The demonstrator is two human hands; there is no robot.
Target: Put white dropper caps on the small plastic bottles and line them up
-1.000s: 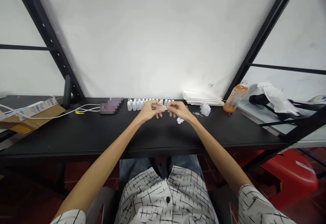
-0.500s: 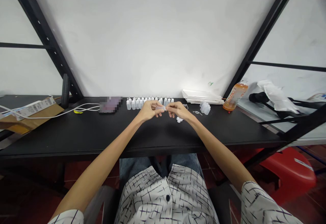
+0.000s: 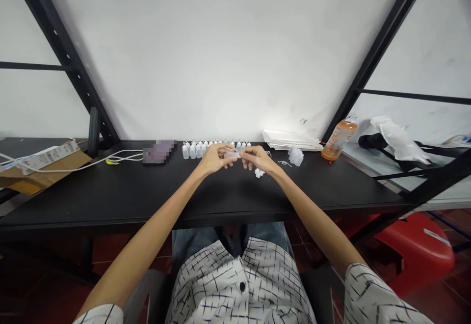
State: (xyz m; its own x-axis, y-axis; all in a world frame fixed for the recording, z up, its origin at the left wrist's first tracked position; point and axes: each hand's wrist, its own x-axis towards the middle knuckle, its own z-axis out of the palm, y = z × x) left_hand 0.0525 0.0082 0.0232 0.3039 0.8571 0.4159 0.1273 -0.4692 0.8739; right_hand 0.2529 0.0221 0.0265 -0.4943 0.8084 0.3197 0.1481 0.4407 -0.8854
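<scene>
Before the dropper-bottle row (image 3: 193, 152) | left hand (image 3: 214, 159) grips a plastic bottle (image 3: 231, 155), right hand (image 3: 256, 158) pinches its end | two-handed working, I judge; next wants steadiness

Small translucent white bottle (image 3: 231, 155), held sideways, above black table (image 3: 239, 194)

The site appeared to be a modest workshop. This was indicated by a black table (image 3: 147, 196) within a drilled metal frame (image 3: 61, 44) against a white wall (image 3: 221, 59), rows of matching small bottles (image 3: 193, 152), loose caps (image 3: 258, 173), a labelled carton (image 3: 69, 166) and a red plastic seat (image 3: 415, 240).
</scene>
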